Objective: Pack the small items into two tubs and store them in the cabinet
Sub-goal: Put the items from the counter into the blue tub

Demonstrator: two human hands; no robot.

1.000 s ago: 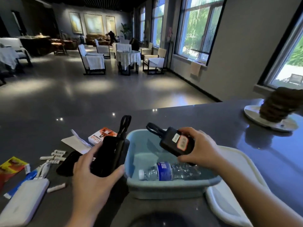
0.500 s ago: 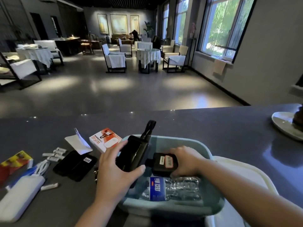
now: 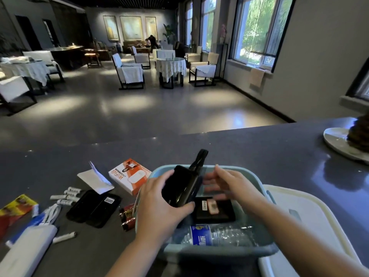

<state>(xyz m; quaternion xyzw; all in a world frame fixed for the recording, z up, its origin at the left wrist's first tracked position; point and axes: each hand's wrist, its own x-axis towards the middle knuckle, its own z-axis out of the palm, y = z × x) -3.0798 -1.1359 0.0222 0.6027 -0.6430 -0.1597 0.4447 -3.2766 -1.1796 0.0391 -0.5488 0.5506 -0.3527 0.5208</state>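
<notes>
The left hand (image 3: 159,208) wraps thumb and fingers around a black device (image 3: 179,186), tilted over the blue tub (image 3: 267,249). The right hand (image 3: 231,186), blurred, fingers loosely spread, hovers empty above a black unit (image 3: 214,211) lying inside beside a water bottle (image 3: 211,235). Bare counter (image 3: 259,152) lies beyond the tub's far rim.

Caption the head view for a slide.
Left hand lowers a black device into the light-blue plastic tub; open right hand hovers.
</notes>
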